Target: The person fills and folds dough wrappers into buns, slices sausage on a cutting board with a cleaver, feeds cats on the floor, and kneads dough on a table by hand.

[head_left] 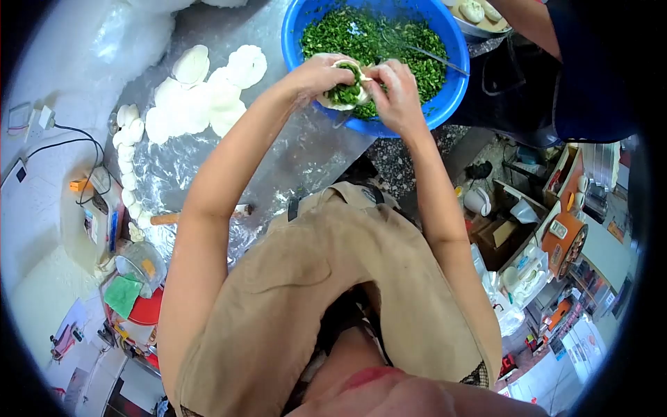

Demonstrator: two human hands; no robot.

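Observation:
A round dough wrapper (338, 103) filled with chopped greens is held between my two hands over the near rim of a blue basin (458, 52). My left hand (318, 75) cups the wrapper from the left, its thumb against the greens. At the wrapper's right edge, my right hand (396, 89) pinches the dough with its fingers. Chopped green filling (417, 73) covers the inside of the basin, and a thin metal utensil (434, 58) leans in it. Flat dough rounds (186, 110) lie overlapping on the floured table to the left.
Small dough pieces (127, 167) form a line along the table's left side. A wooden rolling pin (165, 219) lies partly under my left forearm. At top right, another person's arm (531, 24) is near a container of pale buns (472, 10). Cluttered shelves stand at right.

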